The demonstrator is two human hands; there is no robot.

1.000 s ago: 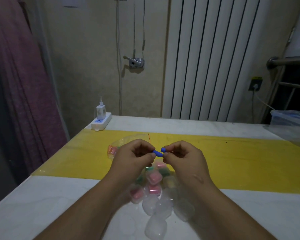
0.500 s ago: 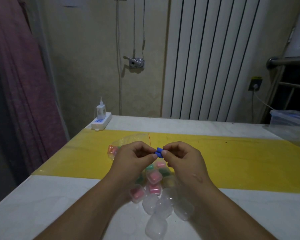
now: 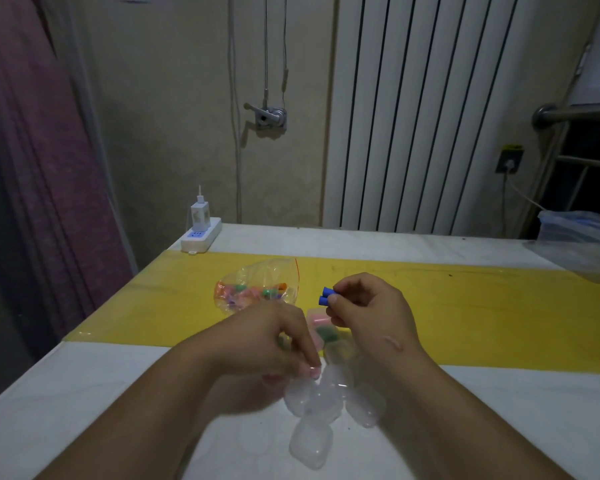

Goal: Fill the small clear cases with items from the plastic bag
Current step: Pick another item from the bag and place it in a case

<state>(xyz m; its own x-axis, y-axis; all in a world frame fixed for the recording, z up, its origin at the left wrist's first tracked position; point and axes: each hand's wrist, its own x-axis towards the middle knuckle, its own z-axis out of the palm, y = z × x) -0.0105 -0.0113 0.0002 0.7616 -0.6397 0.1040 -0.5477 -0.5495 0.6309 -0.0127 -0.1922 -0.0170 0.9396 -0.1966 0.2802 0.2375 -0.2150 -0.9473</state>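
Observation:
My right hand [image 3: 368, 310] pinches two small blue pieces [image 3: 326, 296] side by side, held above the table. My left hand [image 3: 267, 337] has dropped to the cluster of small clear cases [image 3: 312, 441], its fingertips touching one empty case [image 3: 302, 393]; whether it grips that case is unclear. Filled cases [image 3: 321, 327] with pink and green contents lie between my hands, partly hidden. The clear plastic bag [image 3: 257, 285] with several coloured pieces lies on the yellow strip [image 3: 465, 317] behind my left hand.
A white power strip [image 3: 201, 237] with a charger sits at the table's far left corner. A clear plastic bag or box [image 3: 582, 240] stands at the far right. A curtain hangs beyond the left table edge; a radiator lines the wall behind.
Both hands held the blue pieces together before. Now the right hand alone holds them, and the left hand has moved down to the empty clear cases, uncovering the bag.

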